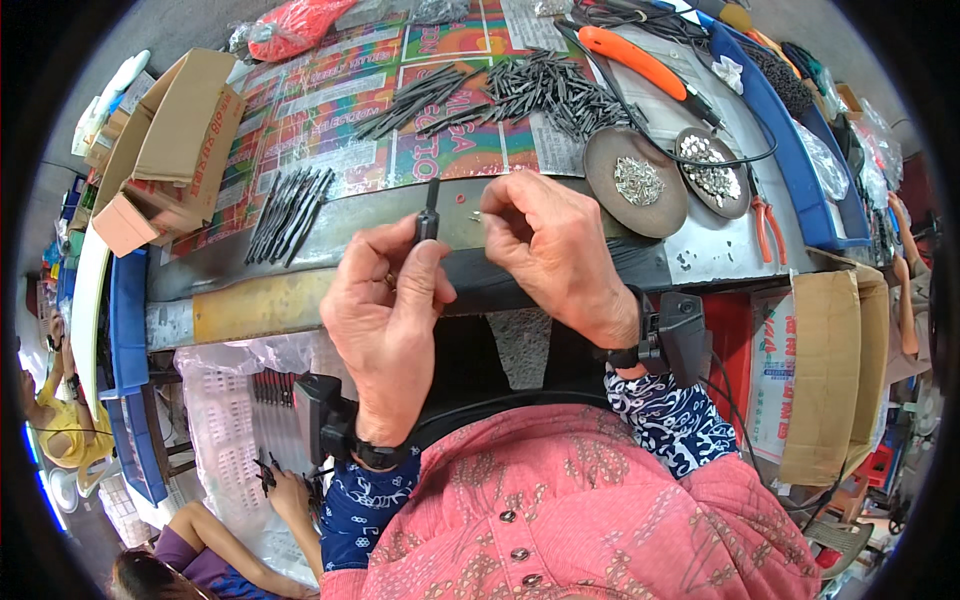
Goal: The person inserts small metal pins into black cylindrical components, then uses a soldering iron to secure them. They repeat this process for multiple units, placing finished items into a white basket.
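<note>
My left hand (385, 310) pinches a slim black rod-like part (429, 215) upright between thumb and fingers; its lower end is thicker. Just to the right, my right hand (560, 245) is closed, thumb against fingertips, above the bench edge. Whatever it holds is too small or hidden to make out. Beyond that hand, a dark round dish (652, 222) bears small silver metal pieces, and a second dish (738, 208) has silvery bits too. A row of black rods (288, 215) lies left of my left hand. Farther back is a heap of black parts (555, 95).
An orange-handled power screwdriver (635, 62) with a cable lies at the back right, and red-handled pliers (768, 235) beside the dishes. Cardboard boxes stand at left (185, 125) and right (825, 375). A blue tray (795, 150) edges the bench. Another person's hand (290, 495) works at lower left.
</note>
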Demonstrator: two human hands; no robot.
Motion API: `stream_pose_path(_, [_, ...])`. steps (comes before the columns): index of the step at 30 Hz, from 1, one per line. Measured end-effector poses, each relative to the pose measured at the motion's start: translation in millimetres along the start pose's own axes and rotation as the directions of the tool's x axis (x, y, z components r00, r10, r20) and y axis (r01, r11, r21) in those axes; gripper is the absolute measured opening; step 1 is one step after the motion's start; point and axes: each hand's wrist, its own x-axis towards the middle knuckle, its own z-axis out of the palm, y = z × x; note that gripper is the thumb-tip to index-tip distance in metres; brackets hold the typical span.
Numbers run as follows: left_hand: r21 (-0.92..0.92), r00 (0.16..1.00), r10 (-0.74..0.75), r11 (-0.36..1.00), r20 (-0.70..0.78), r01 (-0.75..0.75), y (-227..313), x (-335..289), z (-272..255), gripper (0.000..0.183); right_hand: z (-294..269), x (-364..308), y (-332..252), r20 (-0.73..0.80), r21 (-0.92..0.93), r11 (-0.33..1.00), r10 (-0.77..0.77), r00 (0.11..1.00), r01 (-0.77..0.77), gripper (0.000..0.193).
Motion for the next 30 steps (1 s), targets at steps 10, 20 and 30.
stream_pose_path(10, [-0.347, 0.975, -0.193, 0.912, 0.107, 0.218, -1, 0, -14, 0.018, 7, -4, 17, 0.142, -0.401, 0.914, -0.003, 0.99, 0.06, 0.007])
stream_pose_path(20, [-0.284, 0.93, -0.257, 0.901, 0.263, 0.329, 1, -4, -17, 0.022, -17, 1, -15, 0.076, -0.101, 0.976, -0.187, 0.979, 0.194, 0.033])
stream_pose_path(30, [0.43, 0.932, -0.185, 0.902, 0.313, 0.035, 13, -13, -14, 0.014, -23, -10, -6, 0.316, 0.049, 0.951, -0.304, 0.899, 0.304, 0.017])
